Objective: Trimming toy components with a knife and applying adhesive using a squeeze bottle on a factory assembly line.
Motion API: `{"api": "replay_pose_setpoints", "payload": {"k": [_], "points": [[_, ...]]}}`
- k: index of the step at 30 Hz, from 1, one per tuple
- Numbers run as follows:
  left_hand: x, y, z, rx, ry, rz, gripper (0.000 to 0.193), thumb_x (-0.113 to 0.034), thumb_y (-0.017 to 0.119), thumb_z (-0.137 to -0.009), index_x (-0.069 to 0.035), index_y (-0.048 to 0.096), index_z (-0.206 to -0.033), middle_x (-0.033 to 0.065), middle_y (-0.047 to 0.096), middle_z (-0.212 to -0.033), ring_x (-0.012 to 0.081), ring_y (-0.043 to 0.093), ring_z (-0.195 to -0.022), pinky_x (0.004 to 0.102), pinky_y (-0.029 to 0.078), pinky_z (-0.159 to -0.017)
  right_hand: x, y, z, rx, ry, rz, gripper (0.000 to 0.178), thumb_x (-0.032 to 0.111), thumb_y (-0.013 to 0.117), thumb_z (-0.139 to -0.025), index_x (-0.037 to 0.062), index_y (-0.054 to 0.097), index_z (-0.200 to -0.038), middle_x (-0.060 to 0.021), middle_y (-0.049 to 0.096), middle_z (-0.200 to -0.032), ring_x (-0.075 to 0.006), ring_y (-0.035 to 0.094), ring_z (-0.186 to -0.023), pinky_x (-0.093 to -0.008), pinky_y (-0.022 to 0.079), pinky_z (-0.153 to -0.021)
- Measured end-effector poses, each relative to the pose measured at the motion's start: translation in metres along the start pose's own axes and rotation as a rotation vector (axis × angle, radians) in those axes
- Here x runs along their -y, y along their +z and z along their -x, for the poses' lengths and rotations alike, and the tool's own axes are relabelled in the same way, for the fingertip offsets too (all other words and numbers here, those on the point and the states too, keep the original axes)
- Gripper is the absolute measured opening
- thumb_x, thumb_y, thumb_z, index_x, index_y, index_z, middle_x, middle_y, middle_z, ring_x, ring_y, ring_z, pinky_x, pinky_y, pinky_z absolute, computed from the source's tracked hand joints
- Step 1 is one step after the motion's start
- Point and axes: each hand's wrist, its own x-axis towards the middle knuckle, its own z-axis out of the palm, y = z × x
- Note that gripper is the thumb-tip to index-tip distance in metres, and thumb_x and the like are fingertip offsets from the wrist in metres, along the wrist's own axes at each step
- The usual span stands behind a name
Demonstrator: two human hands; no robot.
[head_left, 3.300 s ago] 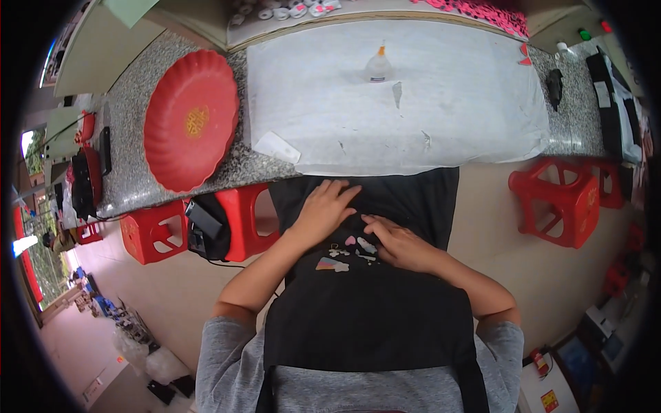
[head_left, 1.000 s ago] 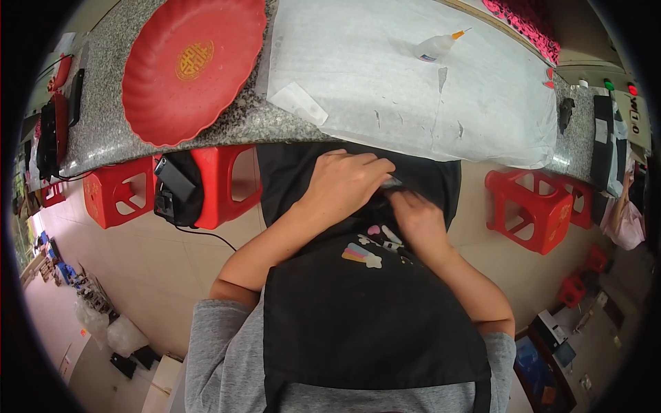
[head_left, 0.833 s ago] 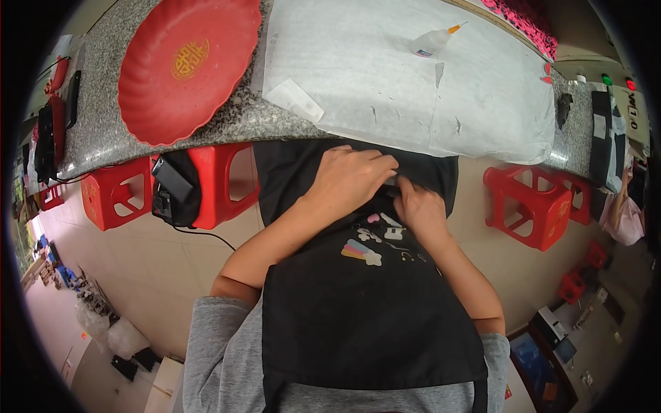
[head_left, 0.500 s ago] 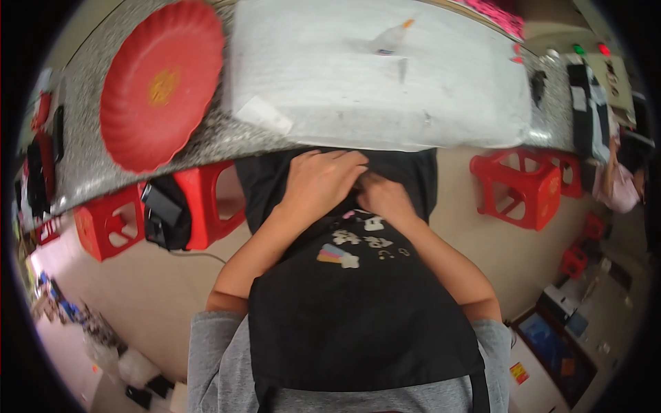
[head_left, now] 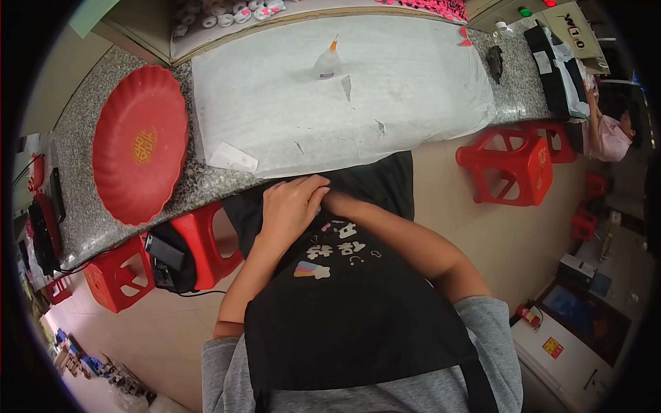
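Note:
My left hand [head_left: 290,206] lies at the lap of my black apron [head_left: 358,323], just below the counter edge. Its fingers are bent and pressed together, their tips meeting the right hand; whatever they hold, if anything, is hidden. Partly behind it is my right hand [head_left: 336,204], its fingers out of sight. Beyond the hands, a white sheet [head_left: 255,89] covers the middle of the counter. On it stands a small translucent squeeze bottle [head_left: 328,67] with an orange nozzle. A white paper slip [head_left: 234,157] lies near the sheet's front left corner.
A red scalloped tray [head_left: 141,186] sits on the speckled counter [head_left: 76,138] at left. Red stools [head_left: 513,162] stand at both sides. White rolls [head_left: 224,20] and pink pieces [head_left: 441,7] fill a shelf at the back. Another person [head_left: 613,134] is far right.
The view has shifted, showing more of the counter's back and shelf. My hands remain together at the lap, the right one now tucked further behind the left.

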Motion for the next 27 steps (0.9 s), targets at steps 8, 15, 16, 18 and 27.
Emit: {"api": "replay_pose_setpoints", "payload": {"k": [8,15,16,18,27], "points": [[-0.002,-0.011,-0.001,0.043,-0.022,0.048,0.01,-0.015,0.06,-0.071,-0.01,0.062,-0.079,0.0064,0.056,-0.056,0.0188,0.053,-0.046,0.0266,0.038,-0.043,0.01,-0.01,0.013,0.235,0.005,0.279,0.041,0.0,0.056,-0.061,-0.0017,0.047,-0.101,-0.0184,0.054,-0.096,-0.0291,0.053,-0.089,-0.0342,0.043,-0.075],[0.01,-0.01,-0.001,0.098,-0.083,0.106,0.011,-0.014,0.061,-0.07,-0.009,0.061,-0.078,0.0072,0.057,-0.058,0.0177,0.055,-0.049,0.0258,0.04,-0.045,0.026,-0.021,0.057,0.002,0.045,0.205,0.049,0.007,0.058,-0.067,0.0032,0.037,-0.111,-0.0166,0.053,-0.099,-0.0328,0.05,-0.093,-0.0355,0.041,-0.076],[0.011,-0.009,-0.001,0.117,-0.093,0.128,0.011,-0.014,0.061,-0.069,-0.008,0.062,-0.078,0.007,0.056,-0.057,0.0177,0.054,-0.048,0.0257,0.04,-0.045,0.026,-0.022,0.058,0.021,0.028,0.161,0.044,0.01,0.057,-0.069,0.0031,0.038,-0.108,-0.0159,0.053,-0.098,-0.0331,0.05,-0.093,-0.0356,0.041,-0.076],[0.011,-0.01,0.001,0.133,-0.119,0.133,0.011,-0.013,0.062,-0.069,-0.009,0.062,-0.079,0.0063,0.055,-0.056,0.0164,0.052,-0.046,0.0248,0.039,-0.045,0.033,-0.024,0.061,0.048,-0.054,0.006,0.034,0.013,0.055,-0.073,0.0046,0.041,-0.103,-0.0138,0.054,-0.097,-0.0309,0.052,-0.092,-0.0347,0.041,-0.074],[0.011,-0.008,0.005,0.178,-0.188,0.202,0.011,-0.018,0.059,-0.07,-0.01,0.06,-0.077,0.0049,0.058,-0.063,0.0198,0.056,-0.055,0.0287,0.041,-0.049,0.055,-0.021,0.076,-0.058,-0.19,0.108,0.031,0.023,0.057,-0.076,0.021,0.052,-0.107,-0.0107,0.041,-0.117,-0.0235,0.054,-0.082,-0.0318,0.044,-0.072]]}}
